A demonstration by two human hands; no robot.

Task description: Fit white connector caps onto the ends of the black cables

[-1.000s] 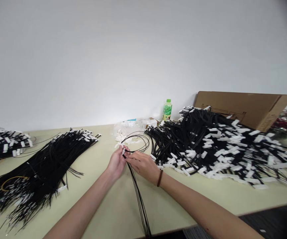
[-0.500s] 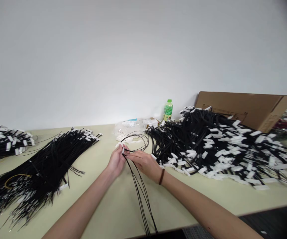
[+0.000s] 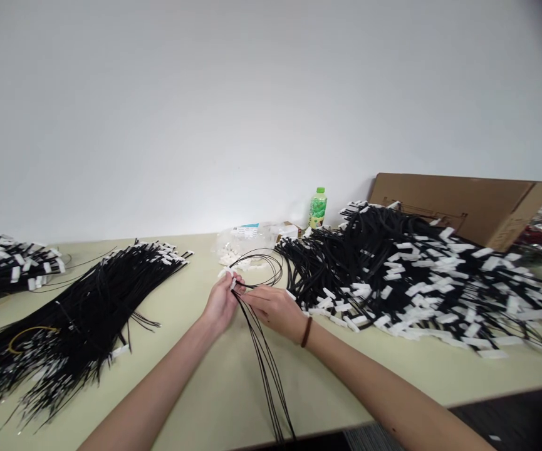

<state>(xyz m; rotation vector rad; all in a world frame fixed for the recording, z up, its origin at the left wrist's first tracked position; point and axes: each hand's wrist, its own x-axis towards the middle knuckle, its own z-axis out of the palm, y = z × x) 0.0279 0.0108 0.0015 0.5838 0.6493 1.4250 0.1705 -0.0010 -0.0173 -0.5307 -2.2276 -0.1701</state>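
Observation:
My left hand (image 3: 222, 302) is closed around a small white connector (image 3: 233, 285) in the middle of the table. Thin black wires (image 3: 267, 369) run from it, some hanging down toward the front edge and others looping round behind my hands. Close beside it, my right hand (image 3: 277, 308) pinches black wire near the connector, its fingertips partly hidden. Just past my fingers lies a clear plastic bag (image 3: 247, 241) with small white pieces around its mouth.
A large heap of black wires with white connectors (image 3: 406, 275) covers the right side. Black wire bundles (image 3: 87, 313) lie at the left. A green-capped bottle (image 3: 317, 208) and a cardboard box (image 3: 444, 203) stand against the wall.
The hanging wires and the loop have shifted slightly. Both hands stay in nearly the same place, with the right fingers moved a little.

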